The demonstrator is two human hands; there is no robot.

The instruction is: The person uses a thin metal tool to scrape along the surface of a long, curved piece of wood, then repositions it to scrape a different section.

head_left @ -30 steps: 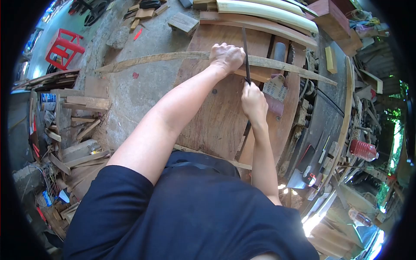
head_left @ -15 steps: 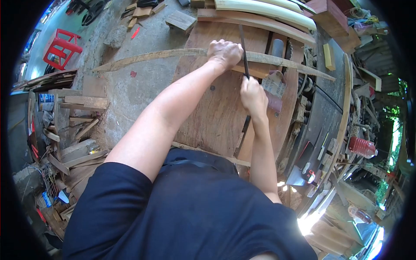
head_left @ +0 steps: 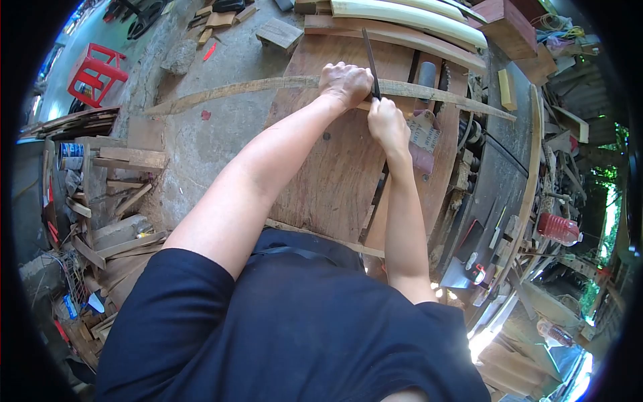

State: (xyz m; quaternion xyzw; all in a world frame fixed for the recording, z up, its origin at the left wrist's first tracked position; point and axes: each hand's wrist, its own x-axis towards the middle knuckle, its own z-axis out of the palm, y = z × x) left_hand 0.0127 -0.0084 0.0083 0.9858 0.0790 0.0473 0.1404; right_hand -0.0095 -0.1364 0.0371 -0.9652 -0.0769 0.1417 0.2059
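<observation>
A long curved wooden strip [head_left: 234,88] with tapered ends lies across the wooden workbench [head_left: 321,167]. My left hand [head_left: 346,85] is closed around the strip near its middle. My right hand [head_left: 389,124] grips the handle end of a dark, narrow file [head_left: 369,57]. The file crosses the strip just right of my left hand and points away from me. Beside my right hand, a sheet of sandpaper [head_left: 424,129] with printed backing rests on the bench.
Pale curved timbers [head_left: 408,19] lie along the bench's far end. A grey cylinder [head_left: 426,75] is beyond the sandpaper. At left are wood offcuts [head_left: 134,159] and a red plastic stool [head_left: 98,74]. A red-tinted bottle [head_left: 560,228] is at right.
My right hand has pushed forward, away from me, sliding the file farther across the strip. My left hand and the strip have stayed nearly still.
</observation>
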